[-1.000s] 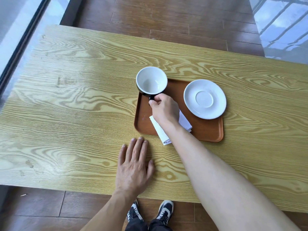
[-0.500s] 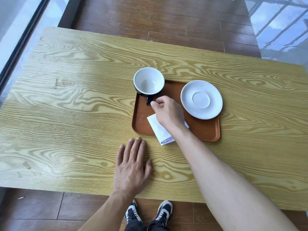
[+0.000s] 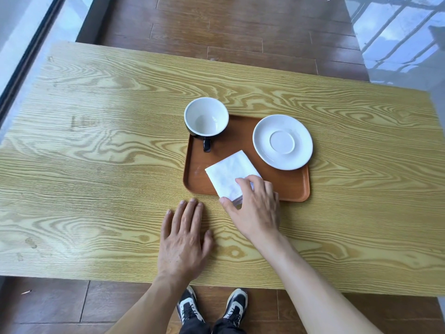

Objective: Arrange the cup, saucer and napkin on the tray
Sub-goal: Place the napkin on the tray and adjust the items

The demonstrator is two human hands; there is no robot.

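Resting palm-down with fingers spread flat, the left hand (image 3: 183,239) lies on the wooden table (image 3: 96,165) near its near edge, holding nothing, fingertips pointing toward 12 o'clock and stopping just short of the tray (image 3: 296,189). Right hand (image 3: 255,208) sits at 3 o'clock of the left, reaching in from the 5 o'clock side; thumb and forefinger are parted around the near corner of the napkin (image 3: 228,174), thumb at the napkin's 6 o'clock edge, forefinger laid on top of it. Whether the pinch is fully closed on the paper or only touching it, cannot tell; remaining fingers curl loosely over the tray's near rim. Napkin: white, folded square, turned diamond-wise, lying mostly on the tray floor with its near corner overhanging the tray's 6 o'clock rim onto the table. Tray: brown, rectangular, rounded corners, sitting on the table right of centre. Cup (image 3: 206,116): white inside, dark outside, upright and empty, standing at the tray's 10 o'clock corner, its bowl overlapping the rim there; dark handle points to 6 o'clock. Saucer (image 3: 283,142): white, right way up, at the tray's 2 o'clock corner, its right edge overhanging the tray rim. Cup and saucer stand apart, with bare tray between them; napkin's far corner lies between the two, touching neither. Shoes (image 3: 212,307) visible on the wooden floor below the table's near edge.
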